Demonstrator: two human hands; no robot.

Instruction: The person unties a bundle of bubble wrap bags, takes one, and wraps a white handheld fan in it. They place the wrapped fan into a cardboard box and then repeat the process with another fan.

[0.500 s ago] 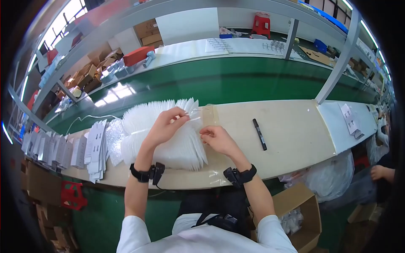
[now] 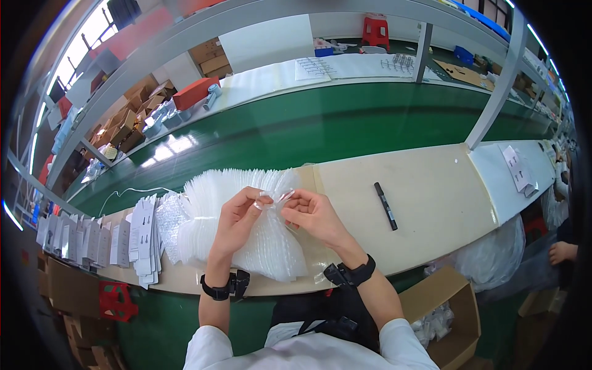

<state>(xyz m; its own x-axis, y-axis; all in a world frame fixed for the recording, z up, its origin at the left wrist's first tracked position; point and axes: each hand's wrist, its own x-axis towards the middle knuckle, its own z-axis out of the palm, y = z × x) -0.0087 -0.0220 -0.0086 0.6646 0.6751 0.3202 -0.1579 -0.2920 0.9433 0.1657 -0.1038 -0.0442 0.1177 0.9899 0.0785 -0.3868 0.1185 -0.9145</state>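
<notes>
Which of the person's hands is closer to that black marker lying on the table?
Right. The right hand is nearer the black marker, though apart from it, with bare table between. The left hand lies farther off, on the right hand's other side, over the fanned plastic bags.

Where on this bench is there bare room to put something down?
The beige worktop is bare between the fanned clear bags and the black marker, and again from the marker to the white mat with papers. The left end is crowded: white cards and bubble wrap beside the bags, where both hands work.
</notes>
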